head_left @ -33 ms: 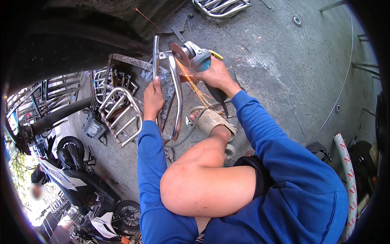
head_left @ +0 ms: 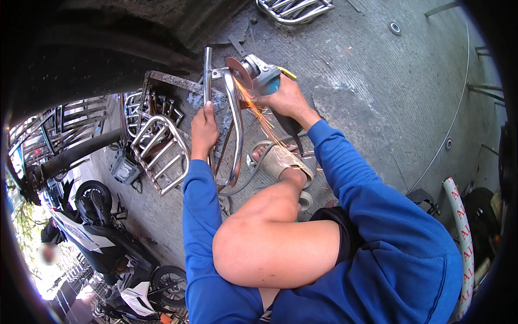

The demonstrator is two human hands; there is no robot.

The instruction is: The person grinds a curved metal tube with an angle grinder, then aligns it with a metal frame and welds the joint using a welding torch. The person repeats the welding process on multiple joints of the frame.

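My right hand (head_left: pixel 284 100) is closed round the body of an angle grinder (head_left: pixel 267 75), teal and grey with a yellow part on its far side. The grinder's reddish-brown disc (head_left: pixel 239 73) meets the upper end of a bent, shiny metal tube frame (head_left: pixel 237 127). Orange sparks (head_left: pixel 260 114) stream from that contact down toward my sandalled foot (head_left: pixel 279 162). With my left hand (head_left: pixel 204 129) I grip the frame's straight left tube (head_left: pixel 208 73), thumb lying along it. A small bracket (head_left: pixel 217 73) with a hole sits between the two tubes.
A barred metal rack (head_left: pixel 164 156) lies left of my left hand, near a rusty metal stand (head_left: pixel 167 81). More shiny racks (head_left: pixel 297 9) lie at the top. A cable (head_left: pixel 251 175) passes my foot. Motorcycles (head_left: pixel 97 232) stand lower left; a white printed tube (head_left: pixel 458 227) is at right.
The sparks spread in a slightly different pattern, and a bright streak at the upper left has gone. Both hands, the grinder and the frame keep their places.
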